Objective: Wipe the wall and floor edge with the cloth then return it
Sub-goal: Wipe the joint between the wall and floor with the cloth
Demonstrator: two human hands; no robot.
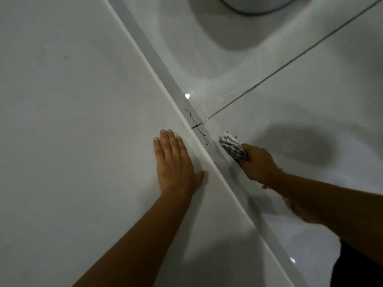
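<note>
So I had my left hand [175,160] flat on the wall [72,121], palm down, fingers straight and close together pointing toward 12 o'clock, thumb sticking out toward 3 o'clock, not holding anything. It sat just left of the pale strip [209,160] where the wall meets the floor, thumb tip almost on it.

My right hand [258,164] was closed around the cloth [231,145], fingers curled tight on the bottom end of it. The cloth was a bunched-up white wad, pretty grubby with dark streaks. Its long axis ran from about 5 o'clock at my fist to 11 o'clock at the free end, so it pointed up along the floor edge, roughly parallel to the strip. It was pressed down on the glossy floor tile [310,100], right beside the gray band at the bottom of the wall.

Just past the cloth's tip, toward 11 o'clock, there were thin black scribbles [196,127] on that gray band, crossing the spot where the floor's dark grout line [290,65] ran into the wall. Thin band [266,179] on my right wrist. Something white and rounded [257,3] at 12 o'clock, cut off by the frame, can't tell what.
</note>
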